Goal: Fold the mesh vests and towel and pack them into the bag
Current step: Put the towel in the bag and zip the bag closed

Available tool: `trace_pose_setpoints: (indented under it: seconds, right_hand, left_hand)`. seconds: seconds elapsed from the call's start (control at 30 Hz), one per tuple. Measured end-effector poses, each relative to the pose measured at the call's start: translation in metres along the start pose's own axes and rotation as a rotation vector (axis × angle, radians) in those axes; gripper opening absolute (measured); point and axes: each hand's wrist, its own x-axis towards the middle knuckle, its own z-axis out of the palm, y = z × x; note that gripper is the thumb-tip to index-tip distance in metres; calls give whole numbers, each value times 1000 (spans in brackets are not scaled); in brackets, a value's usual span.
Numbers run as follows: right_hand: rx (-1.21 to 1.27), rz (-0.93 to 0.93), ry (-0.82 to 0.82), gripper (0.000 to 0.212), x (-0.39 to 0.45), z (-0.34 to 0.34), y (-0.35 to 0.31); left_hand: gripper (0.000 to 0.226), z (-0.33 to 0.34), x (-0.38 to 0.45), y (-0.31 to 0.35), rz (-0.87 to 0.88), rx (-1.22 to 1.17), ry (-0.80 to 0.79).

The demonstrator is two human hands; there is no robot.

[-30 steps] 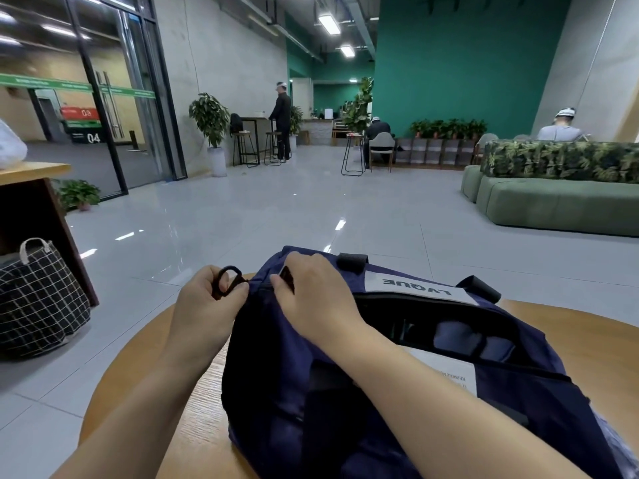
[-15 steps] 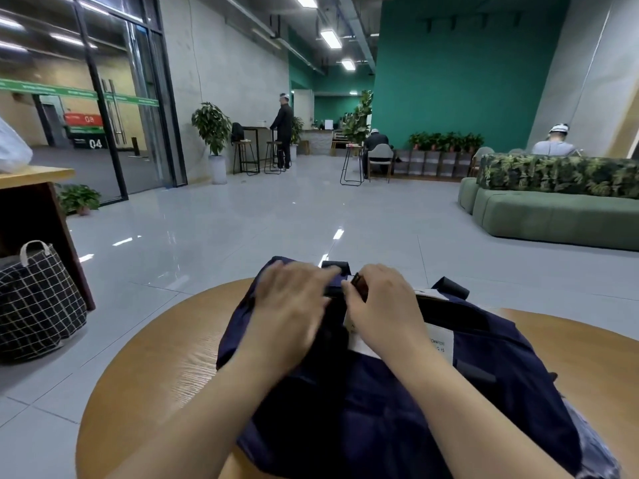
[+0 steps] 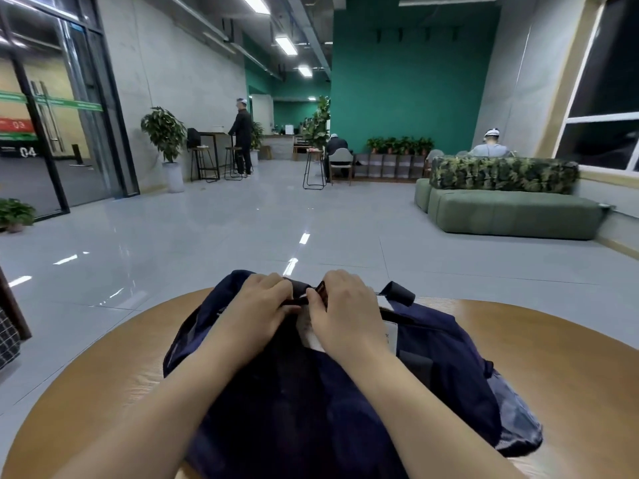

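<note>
A navy blue bag (image 3: pixel 446 361) lies on the round wooden table (image 3: pixel 553 347) right in front of me. Both my hands rest on its top near the far edge. My left hand (image 3: pixel 257 309) presses and grips the bag's fabric by the opening. My right hand (image 3: pixel 345 311) pinches a small dark zipper pull at the bag's top, beside a white label. A black strap loop (image 3: pixel 397 292) sticks up at the bag's far right. No mesh vests or towel are visible; the bag's inside is hidden.
A checked black basket (image 3: pixel 7 340) stands on the floor at the left edge. Beyond the table stretches a shiny grey floor, with a green sofa (image 3: pixel 511 216) at the right, stools and potted plants further back, and several people far away.
The bag's wide opening seen a second ago is now nearly closed. My left hand let go of the black ring and moved right onto the bag's top. The view tilted upward.
</note>
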Motion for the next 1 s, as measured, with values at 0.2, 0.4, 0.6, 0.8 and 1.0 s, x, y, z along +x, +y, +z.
trace_pose_setpoints:
  seconds: [0.2, 0.4, 0.6, 0.8, 1.0]
  right_hand:
    - [-76, 249, 99, 18, 8, -37, 62]
    - [0, 521, -46, 32, -12, -51, 126]
    - [251, 515, -281, 22, -36, -10, 80]
    - [580, 331, -471, 28, -44, 13, 26]
    - [728, 334, -526, 13, -51, 8, 42]
  left_hand:
    - [22, -17, -4, -39, -136, -101, -33]
    - [18, -21, 24, -63, -240, -39, -69]
    - [12, -11, 55, -72, -511, 403, 1]
    - [23, -12, 69, -42, -445, 191, 49]
    - [23, -24, 21, 51, -37, -149, -150]
